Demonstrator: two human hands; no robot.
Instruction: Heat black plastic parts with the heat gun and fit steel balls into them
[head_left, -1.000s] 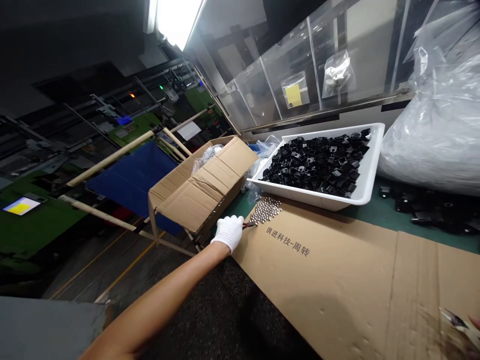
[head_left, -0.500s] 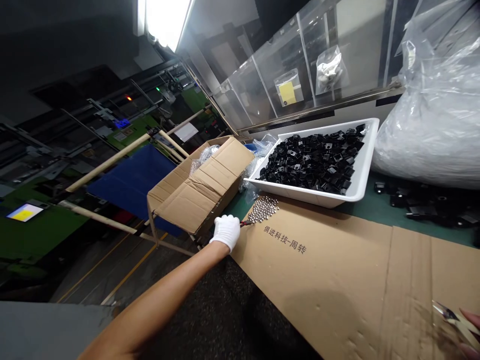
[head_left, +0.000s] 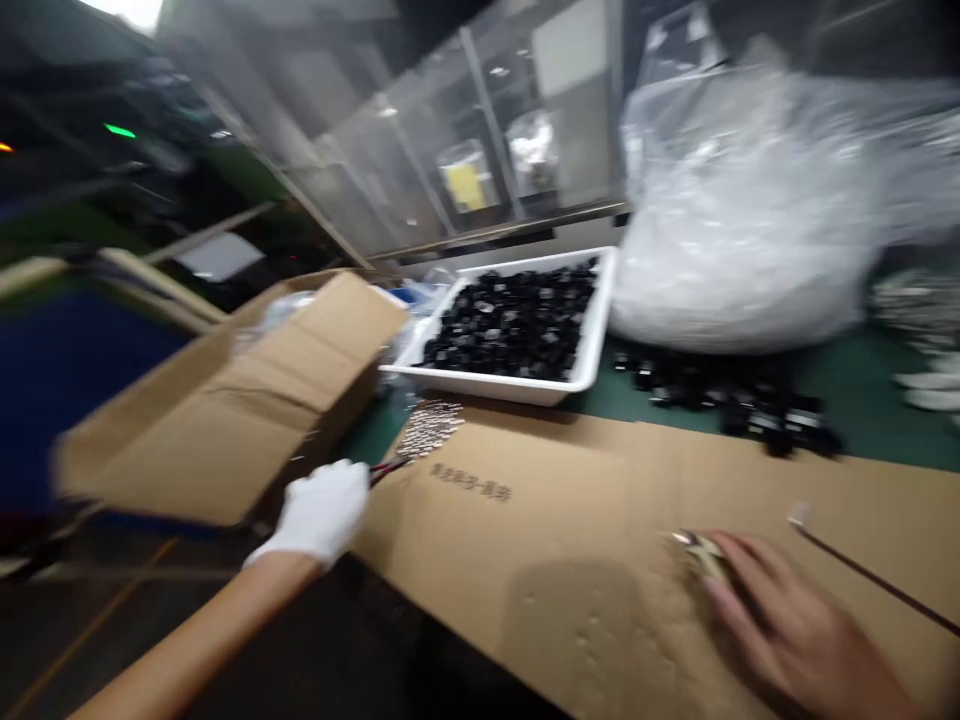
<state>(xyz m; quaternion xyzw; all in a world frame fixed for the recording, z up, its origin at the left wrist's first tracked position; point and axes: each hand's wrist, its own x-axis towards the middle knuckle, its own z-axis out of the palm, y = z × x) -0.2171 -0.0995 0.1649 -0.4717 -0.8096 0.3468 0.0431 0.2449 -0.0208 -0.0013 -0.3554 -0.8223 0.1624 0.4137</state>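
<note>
My left hand (head_left: 321,512), in a white glove, is closed around a thin red-and-black tool (head_left: 388,467). Its far end meets a cluster of small shiny metal balls (head_left: 433,428) on the cardboard sheet (head_left: 570,480); blur hides which kind of tool it is. At the lower right, my bare right hand (head_left: 799,620) is closed over a pair of pliers (head_left: 703,556) with pale handles and silver jaws. The jaws point left, low over the cardboard.
Behind the sheet stands a white tray (head_left: 606,310) of black parts. More black parts (head_left: 780,410) lie by a big clear plastic bag (head_left: 735,220). At left is an open cardboard box (head_left: 247,400). A thin dark cord (head_left: 870,572) crosses the sheet at right.
The view has swung right, so the scene shifts left. My right hand and the pliers have come further into view. The left hand still holds its tool at the metal balls.
</note>
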